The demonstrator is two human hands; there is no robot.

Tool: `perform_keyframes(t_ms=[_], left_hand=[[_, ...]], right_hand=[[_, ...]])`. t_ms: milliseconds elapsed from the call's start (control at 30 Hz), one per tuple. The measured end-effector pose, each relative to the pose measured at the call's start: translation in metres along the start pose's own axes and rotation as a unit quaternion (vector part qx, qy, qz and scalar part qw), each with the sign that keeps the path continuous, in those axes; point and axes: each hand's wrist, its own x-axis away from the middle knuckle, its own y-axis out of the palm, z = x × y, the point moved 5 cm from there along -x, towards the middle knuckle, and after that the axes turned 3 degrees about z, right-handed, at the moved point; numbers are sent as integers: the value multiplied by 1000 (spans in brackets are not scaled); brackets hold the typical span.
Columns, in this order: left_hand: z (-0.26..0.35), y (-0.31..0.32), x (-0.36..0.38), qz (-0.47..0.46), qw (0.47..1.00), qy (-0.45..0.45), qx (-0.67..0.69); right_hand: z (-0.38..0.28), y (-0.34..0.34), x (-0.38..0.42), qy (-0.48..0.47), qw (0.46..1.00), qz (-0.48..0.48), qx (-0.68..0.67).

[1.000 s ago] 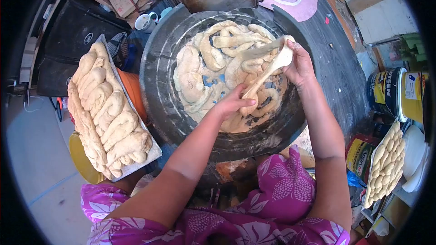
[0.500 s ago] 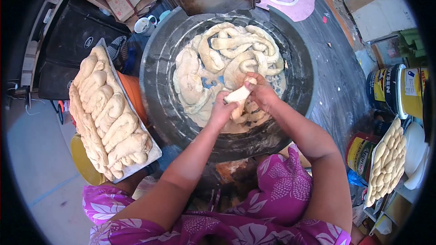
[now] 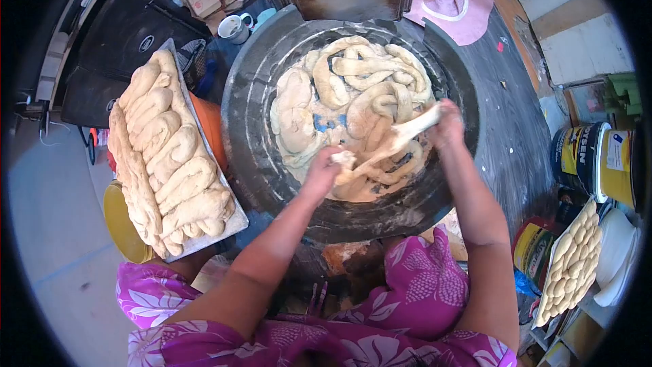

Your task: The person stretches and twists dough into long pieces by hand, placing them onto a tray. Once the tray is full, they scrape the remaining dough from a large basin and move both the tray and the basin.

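My right hand (image 3: 447,124) is closed on one end of a stretched dough strip (image 3: 414,126), which slants down to the left across the basin. My left hand (image 3: 322,171) is closed too, with a small pale lump of dough (image 3: 344,159) at its fingertips. Both hands are over a wide, dark round basin (image 3: 252,88) with ridged walls. Long, thick ropes of dough (image 3: 333,92) lie coiled and overlapping in it, dusted with tan flour or crumbs. A bit of blue shows between them near the middle.
On the left, a tray (image 3: 234,223) piled with twisted dough tilts over an orange bucket (image 3: 207,122). Small dough balls cover another tray (image 3: 569,265) at right, near paint buckets (image 3: 583,156). A pink hat (image 3: 451,7) and a mug (image 3: 234,28) lie beyond the basin.
My hands have moved apart, the right one going up and to the right. The dough between them has gone from a short, bunched piece to a long strip. The view has shifted slightly.
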Motion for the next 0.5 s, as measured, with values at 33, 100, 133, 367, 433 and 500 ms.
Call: perform_keyframes(t_ms=[33, 100, 133, 367, 433, 500], left_hand=[[-3, -14, 6, 36, 999, -18, 27], [13, -28, 22, 35, 998, -41, 35], [9, -35, 26, 47, 997, -54, 22], [0, -45, 60, -81, 933, -5, -350], [7, -41, 72, -166, 869, 2, -467], [7, -41, 76, -191, 853, -18, -486]], right_hand=[[-28, -5, -6, -38, 999, -8, 1], [-57, -6, -12, -42, 999, 32, -4], [-68, 3, -7, -30, 1000, 8, -4], [-154, 52, 7, -163, 976, -110, -91], [-172, 71, 23, -178, 969, -131, -113], [-175, 82, 36, -193, 960, -151, -133]])
